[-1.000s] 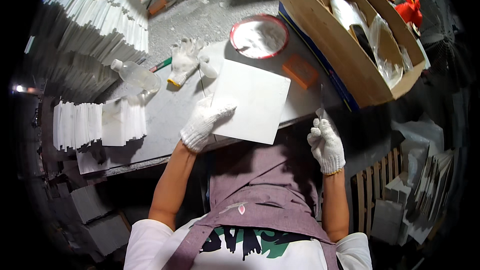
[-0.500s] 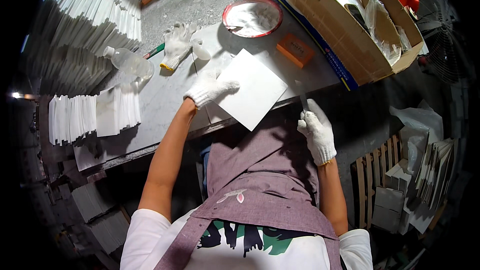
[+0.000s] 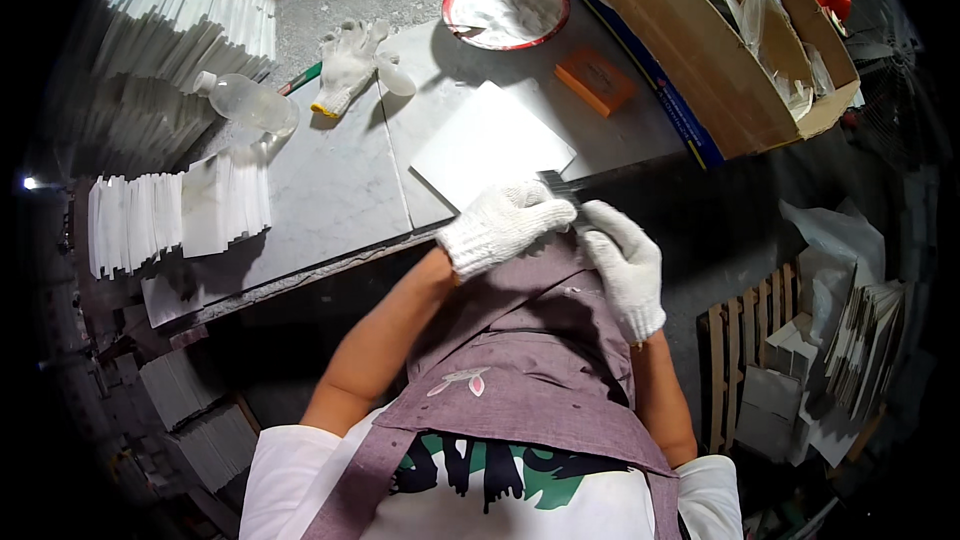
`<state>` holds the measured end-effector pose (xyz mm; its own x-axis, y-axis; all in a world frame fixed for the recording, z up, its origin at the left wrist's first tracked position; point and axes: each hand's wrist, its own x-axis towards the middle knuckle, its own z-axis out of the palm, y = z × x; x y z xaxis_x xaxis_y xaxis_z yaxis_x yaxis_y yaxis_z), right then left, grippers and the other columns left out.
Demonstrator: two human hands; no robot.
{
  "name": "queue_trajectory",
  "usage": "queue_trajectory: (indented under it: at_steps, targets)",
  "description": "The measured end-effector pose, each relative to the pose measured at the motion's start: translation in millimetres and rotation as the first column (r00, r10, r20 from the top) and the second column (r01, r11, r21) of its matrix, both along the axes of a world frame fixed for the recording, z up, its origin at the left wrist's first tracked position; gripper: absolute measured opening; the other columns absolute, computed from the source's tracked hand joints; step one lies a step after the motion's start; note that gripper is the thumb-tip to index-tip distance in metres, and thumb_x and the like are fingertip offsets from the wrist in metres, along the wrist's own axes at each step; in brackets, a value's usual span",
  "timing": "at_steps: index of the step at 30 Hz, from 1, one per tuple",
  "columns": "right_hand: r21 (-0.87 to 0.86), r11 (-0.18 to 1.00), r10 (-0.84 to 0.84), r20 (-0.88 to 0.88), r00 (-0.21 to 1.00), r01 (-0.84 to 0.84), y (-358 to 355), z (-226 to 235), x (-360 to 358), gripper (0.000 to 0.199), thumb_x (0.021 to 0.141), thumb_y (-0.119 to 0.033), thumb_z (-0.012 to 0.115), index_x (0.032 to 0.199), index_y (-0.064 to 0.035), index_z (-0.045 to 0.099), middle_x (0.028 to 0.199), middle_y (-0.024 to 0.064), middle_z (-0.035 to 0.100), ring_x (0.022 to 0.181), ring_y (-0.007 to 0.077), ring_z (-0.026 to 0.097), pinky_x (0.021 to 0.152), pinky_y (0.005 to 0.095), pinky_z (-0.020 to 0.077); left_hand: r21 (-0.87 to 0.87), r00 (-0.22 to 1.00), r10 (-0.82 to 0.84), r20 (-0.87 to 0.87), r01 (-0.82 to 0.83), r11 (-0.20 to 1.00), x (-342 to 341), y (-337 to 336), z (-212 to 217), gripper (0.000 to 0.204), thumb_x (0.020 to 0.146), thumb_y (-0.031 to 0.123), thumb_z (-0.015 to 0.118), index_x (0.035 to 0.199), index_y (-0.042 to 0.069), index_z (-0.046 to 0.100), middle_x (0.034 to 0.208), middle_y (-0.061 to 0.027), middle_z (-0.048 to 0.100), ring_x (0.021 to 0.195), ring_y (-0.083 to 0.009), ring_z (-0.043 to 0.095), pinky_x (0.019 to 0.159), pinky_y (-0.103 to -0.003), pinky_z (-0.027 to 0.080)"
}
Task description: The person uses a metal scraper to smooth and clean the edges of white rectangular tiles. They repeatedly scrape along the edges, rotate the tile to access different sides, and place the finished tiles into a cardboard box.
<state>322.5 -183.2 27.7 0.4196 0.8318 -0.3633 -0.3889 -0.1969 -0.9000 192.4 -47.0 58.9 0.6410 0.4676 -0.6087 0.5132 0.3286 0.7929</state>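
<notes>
Both my hands wear white knitted gloves and meet above my apron, just off the table's front edge. My right hand point(image 3: 627, 265) is closed round a small flat scraper point(image 3: 558, 186), whose dark metal blade points up and left. My left hand point(image 3: 508, 226) comes in from the left, its thumb and fingers pinching along the blade; the fingertips are partly hidden. Beyond my left hand, a square white tile point(image 3: 490, 143) lies flat on the table with one corner towards me, and its near part is covered by the glove.
The grey table point(image 3: 330, 210) bears a red-rimmed bowl of white paste point(image 3: 510, 8), an orange block point(image 3: 594, 81), a spare glove point(image 3: 348, 65) and a plastic bottle point(image 3: 250, 105). White tiles stand in rows point(image 3: 225, 202) at left. A cardboard box point(image 3: 690, 50) sits at the right.
My left hand has left the tile and moved right and nearer to the scraper's blade. My right hand has kept the scraper, tilting it left. The tile lies slightly farther left.
</notes>
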Motion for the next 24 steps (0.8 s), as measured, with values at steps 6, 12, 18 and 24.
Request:
queue_trajectory:
  at_steps: [6,12,18,24]
  targets:
    - [-0.036,0.978,-0.206,0.030,0.978,0.207,-17.7,-35.5,44.4,0.036,0.090,-0.009,0.063,0.124,0.0028,0.056,0.108,0.0101,0.063,0.082,0.0123,0.062,0.071,0.0247,0.0542,0.974,0.976,0.110,-0.190,0.173,0.147,0.4,70.1,-43.7,0.039,0.084,0.041,0.057,0.114,0.015,0.063,0.109,-0.0143,0.059,0.102,-0.0304,0.055,0.090,-0.041,0.043]
    - [-0.037,0.995,-0.083,0.150,0.985,0.090,7.3,-37.5,65.4,0.036,0.088,-0.011,0.064,0.121,0.0011,0.059,0.111,0.0085,0.063,0.084,0.0137,0.062,0.072,0.0261,0.0543,0.920,0.932,0.096,-0.349,0.322,0.224,8.7,72.7,-57.9,0.043,0.084,0.043,0.057,0.125,0.028,0.057,0.124,-0.0157,0.049,0.117,-0.0358,0.045,0.099,-0.047,0.036]
    - [-0.119,0.973,0.221,0.257,0.941,-0.197,36.3,-42.3,68.1,0.030,0.088,-0.009,0.061,0.117,-0.0007,0.063,0.111,0.0078,0.064,0.083,0.0126,0.062,0.072,0.0250,0.0531,0.942,0.961,0.029,-0.275,0.263,0.207,-2.3,66.1,-65.0,0.037,0.083,0.043,0.060,0.115,0.025,0.066,0.124,-0.0155,0.051,0.115,-0.0338,0.048,0.100,-0.044,0.036]
    - [-0.126,0.913,0.407,0.274,0.871,-0.387,71.6,-37.9,70.5,0.031,0.089,-0.008,0.058,0.120,-0.0037,0.062,0.106,0.0053,0.062,0.090,0.0128,0.060,0.076,0.0257,0.0522,0.971,0.989,-0.001,-0.151,0.149,0.186,-6.1,76.5,-71.9,0.029,0.081,0.038,0.065,0.108,0.028,0.070,0.113,-0.0114,0.057,0.107,-0.0289,0.053,0.096,-0.039,0.041]
